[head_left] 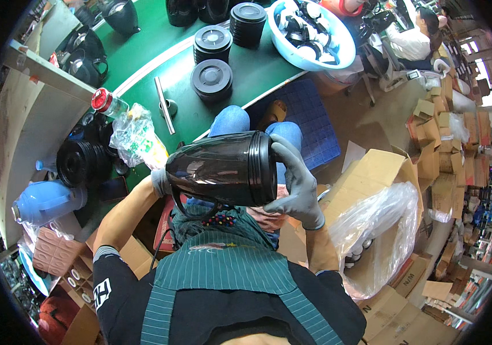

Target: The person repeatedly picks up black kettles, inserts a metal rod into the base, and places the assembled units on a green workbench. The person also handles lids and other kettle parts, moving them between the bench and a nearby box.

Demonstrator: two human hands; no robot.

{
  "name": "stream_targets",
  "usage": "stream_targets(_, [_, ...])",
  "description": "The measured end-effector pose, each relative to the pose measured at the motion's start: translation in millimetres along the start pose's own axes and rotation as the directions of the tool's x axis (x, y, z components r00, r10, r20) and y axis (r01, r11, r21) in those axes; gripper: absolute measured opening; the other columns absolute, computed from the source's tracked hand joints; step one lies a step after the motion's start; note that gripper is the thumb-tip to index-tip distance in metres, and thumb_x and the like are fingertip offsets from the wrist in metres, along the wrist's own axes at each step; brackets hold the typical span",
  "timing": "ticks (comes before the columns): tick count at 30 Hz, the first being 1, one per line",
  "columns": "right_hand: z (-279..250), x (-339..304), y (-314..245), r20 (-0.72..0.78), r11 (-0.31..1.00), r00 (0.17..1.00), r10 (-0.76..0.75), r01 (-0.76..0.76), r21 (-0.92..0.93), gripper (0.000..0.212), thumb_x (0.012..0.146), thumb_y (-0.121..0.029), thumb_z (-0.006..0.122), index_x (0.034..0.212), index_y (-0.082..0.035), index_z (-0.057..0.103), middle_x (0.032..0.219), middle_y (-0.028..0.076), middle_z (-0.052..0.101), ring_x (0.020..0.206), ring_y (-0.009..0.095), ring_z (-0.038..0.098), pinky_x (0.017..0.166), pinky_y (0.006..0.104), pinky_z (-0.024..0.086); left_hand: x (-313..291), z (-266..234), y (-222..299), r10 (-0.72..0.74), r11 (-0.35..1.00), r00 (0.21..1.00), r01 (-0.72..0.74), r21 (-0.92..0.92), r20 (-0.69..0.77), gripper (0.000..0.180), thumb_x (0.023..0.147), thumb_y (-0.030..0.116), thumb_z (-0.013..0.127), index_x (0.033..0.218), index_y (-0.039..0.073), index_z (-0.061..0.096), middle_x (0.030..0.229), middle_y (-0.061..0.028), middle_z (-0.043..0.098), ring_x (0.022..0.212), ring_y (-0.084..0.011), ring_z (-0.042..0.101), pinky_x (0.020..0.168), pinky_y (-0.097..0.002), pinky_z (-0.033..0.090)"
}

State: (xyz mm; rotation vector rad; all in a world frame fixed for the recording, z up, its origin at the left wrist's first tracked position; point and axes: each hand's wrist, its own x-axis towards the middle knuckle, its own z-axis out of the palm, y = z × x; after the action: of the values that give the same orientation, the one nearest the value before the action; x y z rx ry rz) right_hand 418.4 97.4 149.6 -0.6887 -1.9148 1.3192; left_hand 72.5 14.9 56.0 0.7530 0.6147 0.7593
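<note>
1. Green-topped bench (257, 72) runs across the upper part of the view, its white edge curving from the upper left down toward the right, in a crowded workshop with stacked cardboard boxes along the right side
2. Open cardboard box (375, 172) stands at the person's right, with a clear plastic bag (381, 224) spilling out of it; small white-capped pieces show inside the bag
3. Dark smoky jug body (220, 169) lies on its side in front of the person's chest, above the lap, its wide ribbed black rim turned to the right and its handle hanging below
4. Pale blue basin (338, 54) sits at the far right of the bench, filled with black and white parts
5. Right hand (297, 184), in a grey glove, is spread wide and wraps over the rim end of the jug body, fingers curled across the top and thumb beneath
6. Left hand (161, 183), also grey-gloved, is pressed to the opposite, narrower end of the jug body; mostly hidden behind it, so how far it is closed cannot be told
7. 3 stacks of black round lids (212, 77) stand on the bench, well beyond the jug body
8. Crumpled clear bag (137, 138) and a bottle with a red cap (108, 103) rest at the left end of the bench
9. Metal rod (164, 104) lies on the green surface just left of the nearest stack
</note>
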Motion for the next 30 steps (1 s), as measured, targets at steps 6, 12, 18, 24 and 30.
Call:
stream_targets(6, [4,5,3,-0.035,0.983,0.984,-0.173,0.170,-0.073,0.123,0.052,-0.042,0.108,0.156,-0.003,0.055,0.162,0.024,0.049,0.150,0.039,0.049,0.125,0.0486,0.039,0,-1,-7,0.037,0.999,0.999,-0.037,0.000,-0.036,0.064,0.095,0.023,0.076,0.153,0.005,0.055,0.151,-0.0165,0.060,0.130,-0.0307,0.065,0.112,-0.0458,0.052])
stream_targets(12, [-1,-2,5,-0.108,0.976,0.970,0.218,-0.215,0.036,0.118,0.074,-0.063,0.092,0.161,0.001,0.045,0.159,0.025,0.051,0.149,0.037,0.049,0.125,0.0458,0.038,-1,0,-5,0.313,0.918,0.931,-0.247,0.309,-0.187,0.057,0.097,0.027,0.072,0.148,0.004,0.059,0.145,-0.0179,0.064,0.124,-0.0333,0.068,0.106,-0.0458,0.056])
stream_targets(18, [-4,-25,51,0.179,0.676,0.727,0.663,-0.684,0.272,0.104,0.103,-0.084,0.035,0.162,0.001,0.045,0.150,0.020,0.061,0.139,0.027,0.057,0.123,0.0408,0.038,-1,62,94,0.533,-0.493,0.714,-0.174,0.852,0.454,0.047,0.082,0.027,0.078,0.122,0.003,0.076,0.114,-0.0161,0.076,0.100,-0.0332,0.078,0.086,-0.0409,0.063])
stream_targets(24, [-6,-12,7,-0.010,0.975,0.986,0.164,-0.163,-0.151,0.112,0.100,-0.083,0.040,0.172,-0.001,0.018,0.158,0.033,0.041,0.146,0.044,0.044,0.125,0.0466,0.034,-12,-3,24,0.510,0.777,0.730,-0.165,0.607,-0.455,0.034,0.091,0.009,0.075,0.122,-0.003,0.075,0.115,-0.0094,0.079,0.103,-0.0158,0.073,0.093,-0.0312,0.059])
stream_targets(30, [33,12,3,-0.116,0.951,0.993,-0.016,0.051,0.305,0.098,0.108,-0.064,0.050,0.173,0.000,0.017,0.173,0.025,0.031,0.161,0.035,0.032,0.130,0.0423,0.025,-5,25,27,0.649,0.595,0.696,-0.212,0.776,-0.308,0.038,0.088,0.012,0.077,0.123,-0.002,0.076,0.112,-0.0124,0.079,0.103,-0.0217,0.076,0.094,-0.0338,0.059])
